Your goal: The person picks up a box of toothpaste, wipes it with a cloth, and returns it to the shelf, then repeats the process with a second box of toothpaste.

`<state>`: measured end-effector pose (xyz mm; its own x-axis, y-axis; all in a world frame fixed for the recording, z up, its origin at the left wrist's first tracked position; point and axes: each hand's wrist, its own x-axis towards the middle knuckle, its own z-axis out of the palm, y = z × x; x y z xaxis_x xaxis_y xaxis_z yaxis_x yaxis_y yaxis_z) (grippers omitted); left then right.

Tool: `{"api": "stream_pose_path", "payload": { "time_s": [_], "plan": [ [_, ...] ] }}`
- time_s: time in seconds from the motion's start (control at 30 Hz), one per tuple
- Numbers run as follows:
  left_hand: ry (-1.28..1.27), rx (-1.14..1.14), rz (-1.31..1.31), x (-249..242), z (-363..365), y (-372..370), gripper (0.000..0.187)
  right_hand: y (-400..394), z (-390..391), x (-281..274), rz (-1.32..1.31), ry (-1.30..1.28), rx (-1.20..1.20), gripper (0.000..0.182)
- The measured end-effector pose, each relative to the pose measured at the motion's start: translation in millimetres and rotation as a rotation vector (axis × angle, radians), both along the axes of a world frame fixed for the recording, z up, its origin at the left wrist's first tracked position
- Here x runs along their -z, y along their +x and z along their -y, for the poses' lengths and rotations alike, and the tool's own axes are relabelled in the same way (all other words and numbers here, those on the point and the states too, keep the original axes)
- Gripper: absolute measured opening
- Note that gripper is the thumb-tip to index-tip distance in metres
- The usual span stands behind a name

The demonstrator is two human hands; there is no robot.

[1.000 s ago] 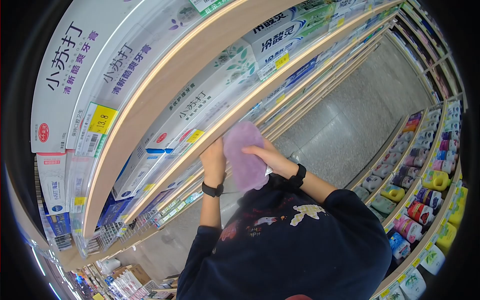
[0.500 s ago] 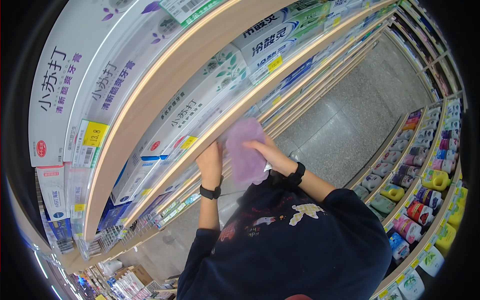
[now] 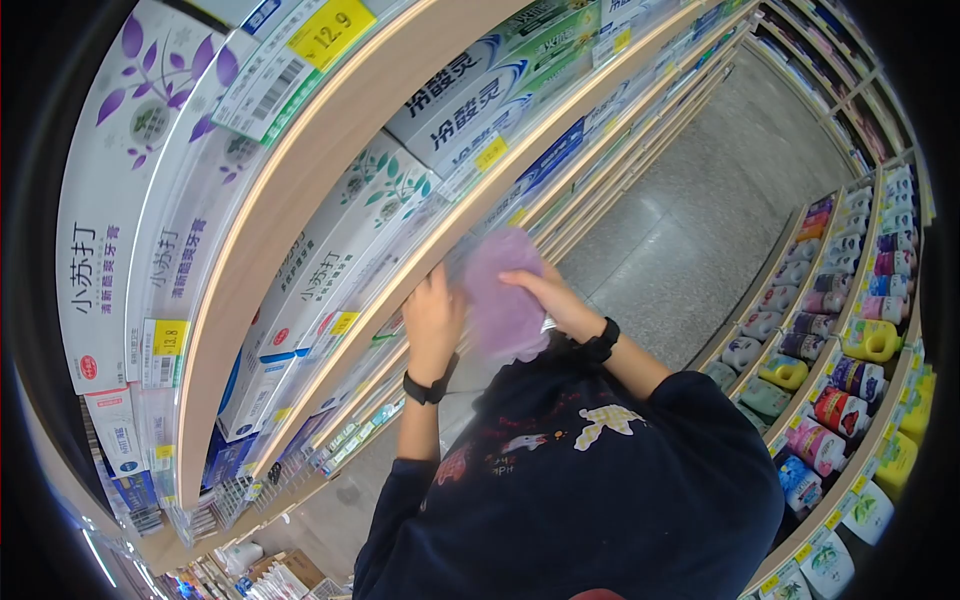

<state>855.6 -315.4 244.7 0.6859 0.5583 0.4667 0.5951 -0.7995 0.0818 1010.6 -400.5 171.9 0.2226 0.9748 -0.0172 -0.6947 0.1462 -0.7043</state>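
Note:
A purple cloth point(image 3: 503, 295), soft-edged and partly blurred, hangs from my right hand point(image 3: 552, 300), whose thumb lies across it. A small white tag shows at its lower right edge. Close on the left, my left hand point(image 3: 434, 312) is at the front edge of a toothpaste shelf point(image 3: 470, 215), its fingers stretched upward and holding nothing visible. Beside that hand, behind the clear shelf front, lies a white toothpaste box point(image 3: 335, 270) with green leaf prints.
Large toothpaste boxes point(image 3: 105, 200) fill the upper shelf at left, with a yellow price tag point(image 3: 332, 32) on its edge. Grey floor point(image 3: 670, 210) runs down the aisle. Shelves of bottles point(image 3: 840, 418) curve along the right side.
The view has shifted, so the shelf boxes sit lower and further left. My right hand and the cloth have moved slightly right; my left hand's fingers are more stretched out.

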Motion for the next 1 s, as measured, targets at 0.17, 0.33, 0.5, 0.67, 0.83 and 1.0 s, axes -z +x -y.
{"api": "stream_pose_path", "payload": {
  "time_s": [0.17,0.33,0.5,0.67,0.83,1.0],
  "plan": [
    [0.056,0.131,0.002,4,-15,78,0.05,60,36,1,-0.087,-0.122,0.154,0.043],
    [0.057,0.188,0.123,1,-17,135,0.045,104,69,9,-0.134,-0.131,0.271,0.043],
    [-0.079,0.081,0.089,10,-31,162,0.049,128,85,12,-0.146,-0.152,0.321,0.045],
    [-0.182,0.042,0.048,7,-36,163,0.047,140,80,11,-0.16,-0.153,0.274,0.046],
    [-0.116,0.123,0.087,14,-36,161,0.034,141,63,18,-0.18,-0.142,0.247,0.045],
    [-0.123,0.079,0.063,34,-34,170,0.043,141,46,34,-0.168,-0.147,0.257,0.043]
  ]
}}
